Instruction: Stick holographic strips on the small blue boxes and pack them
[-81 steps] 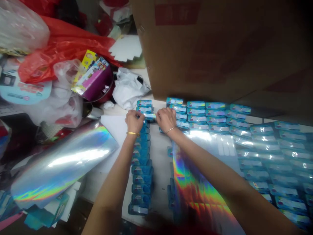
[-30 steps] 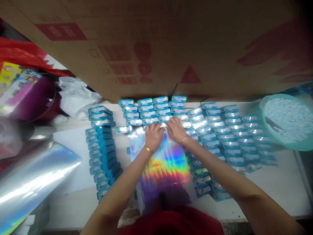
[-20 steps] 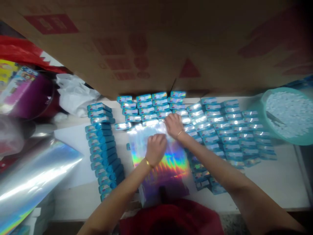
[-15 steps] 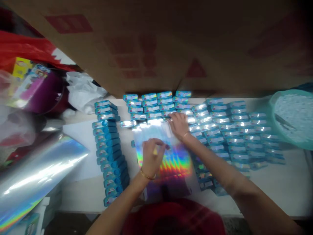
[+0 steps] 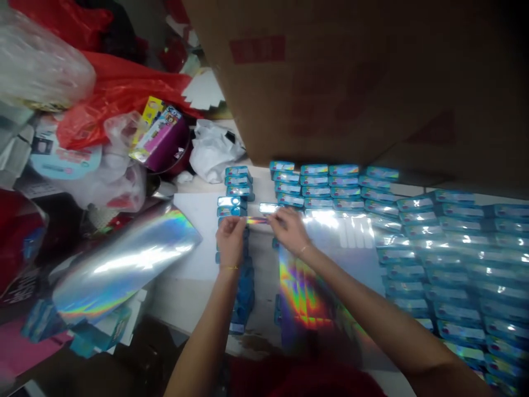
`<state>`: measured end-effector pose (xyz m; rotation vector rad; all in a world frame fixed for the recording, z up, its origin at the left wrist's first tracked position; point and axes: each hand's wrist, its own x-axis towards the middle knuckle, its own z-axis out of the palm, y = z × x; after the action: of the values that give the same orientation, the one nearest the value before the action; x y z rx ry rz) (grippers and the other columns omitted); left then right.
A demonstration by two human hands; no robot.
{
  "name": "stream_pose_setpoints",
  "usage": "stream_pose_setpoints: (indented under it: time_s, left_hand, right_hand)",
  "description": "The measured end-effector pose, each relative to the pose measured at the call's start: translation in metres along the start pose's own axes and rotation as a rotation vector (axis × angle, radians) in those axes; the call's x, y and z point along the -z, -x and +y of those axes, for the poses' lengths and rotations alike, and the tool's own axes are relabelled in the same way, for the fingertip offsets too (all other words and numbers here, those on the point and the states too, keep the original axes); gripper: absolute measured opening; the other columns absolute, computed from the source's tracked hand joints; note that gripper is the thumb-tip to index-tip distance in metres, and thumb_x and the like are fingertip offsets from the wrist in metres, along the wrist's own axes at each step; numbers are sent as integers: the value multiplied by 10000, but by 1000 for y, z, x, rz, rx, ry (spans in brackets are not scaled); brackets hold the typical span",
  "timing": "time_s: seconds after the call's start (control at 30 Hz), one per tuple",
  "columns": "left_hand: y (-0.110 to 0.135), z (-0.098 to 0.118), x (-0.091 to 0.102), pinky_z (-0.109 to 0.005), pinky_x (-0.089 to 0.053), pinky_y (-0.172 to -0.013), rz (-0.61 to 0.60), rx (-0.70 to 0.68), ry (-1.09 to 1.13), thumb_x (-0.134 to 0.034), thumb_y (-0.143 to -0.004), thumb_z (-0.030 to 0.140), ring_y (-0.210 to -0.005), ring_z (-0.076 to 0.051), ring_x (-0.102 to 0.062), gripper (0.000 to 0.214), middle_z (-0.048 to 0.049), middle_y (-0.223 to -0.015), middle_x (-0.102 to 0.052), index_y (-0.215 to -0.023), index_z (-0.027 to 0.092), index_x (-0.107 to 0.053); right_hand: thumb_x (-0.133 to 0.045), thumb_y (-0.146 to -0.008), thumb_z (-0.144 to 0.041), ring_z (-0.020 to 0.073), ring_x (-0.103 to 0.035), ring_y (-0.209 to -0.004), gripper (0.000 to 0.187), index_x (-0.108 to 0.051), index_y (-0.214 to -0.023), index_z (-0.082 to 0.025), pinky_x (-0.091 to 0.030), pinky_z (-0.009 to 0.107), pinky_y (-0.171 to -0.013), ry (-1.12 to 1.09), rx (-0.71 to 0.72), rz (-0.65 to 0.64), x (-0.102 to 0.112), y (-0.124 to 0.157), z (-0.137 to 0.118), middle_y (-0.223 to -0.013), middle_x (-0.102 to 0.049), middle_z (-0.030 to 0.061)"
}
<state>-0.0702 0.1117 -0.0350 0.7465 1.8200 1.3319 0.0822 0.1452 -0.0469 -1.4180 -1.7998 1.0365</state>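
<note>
A narrow rainbow-shiny sticker strip [image 5: 257, 220] is stretched between my two hands. My left hand [image 5: 230, 240] pinches its left end above the left column of small blue boxes [image 5: 235, 203]. At the strip's other end, the fingers of my right hand [image 5: 289, 229] are closed on it, close to a single blue box [image 5: 269, 208]. Under my right forearm lies a holographic sticker sheet [image 5: 326, 275], with pale strip-shaped marks near its upper right. My hands cover part of the left column.
Many blue boxes with label strips [image 5: 450, 259] stand in rows on the right and behind the sheet. A large cardboard box [image 5: 343, 94] walls off the back. Left are another curled holographic sheet [image 5: 128, 264], white paper [image 5: 194, 259] and plastic bags [image 5: 119, 94].
The view has swung left. Both hands have moved from over the sticker sheet to the left box column, and the strip now spans between them.
</note>
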Motion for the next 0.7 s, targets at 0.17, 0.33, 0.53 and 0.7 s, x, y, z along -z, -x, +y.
stream_pose_setpoints:
  time_s: [0.17, 0.33, 0.53, 0.7]
  left_hand:
    - [-69, -16, 21, -281, -462, -833, 167, -132, -278, -670, -673, 303, -785, -133, -560, 164, 1, -790, -588, -737, 171, -597]
    - [-105, -31, 26, -308, -442, -873, 199, -185, -448, -646, -685, 249, -855, -158, -552, 85, -15, -864, -571, -713, 177, -610]
    - [-107, -34, 22, -419, -382, -958, 192, -108, -655, -611, -726, 248, -967, -215, -544, 46, -28, -985, -569, -717, 202, -611]
    - [-107, -38, 21, -491, -350, -972, 201, -54, -713, -657, -714, 316, -969, -236, -551, 215, -49, -1092, -554, -889, 208, -595]
  right_hand:
    - [-464, -924, -309, 226, -501, -912, 256, -625, -759, -197, -284, 370, -816, 374, 79, -23, -44, -54, -12, -873, -632, 63]
    - [-400, -946, -266, 257, -464, -943, 285, -648, -848, -165, -260, 404, -839, 526, 115, -67, -72, -77, -10, -938, -627, 110]
    - [-355, -954, -207, 280, -441, -977, 321, -664, -903, -135, -242, 428, -859, 615, 112, -131, -88, -83, -2, -959, -625, 147]
    - [-360, -904, -94, 288, -435, -973, 313, -672, -920, -119, -229, 450, -888, 655, 111, -108, -98, -82, 5, -961, -624, 157]
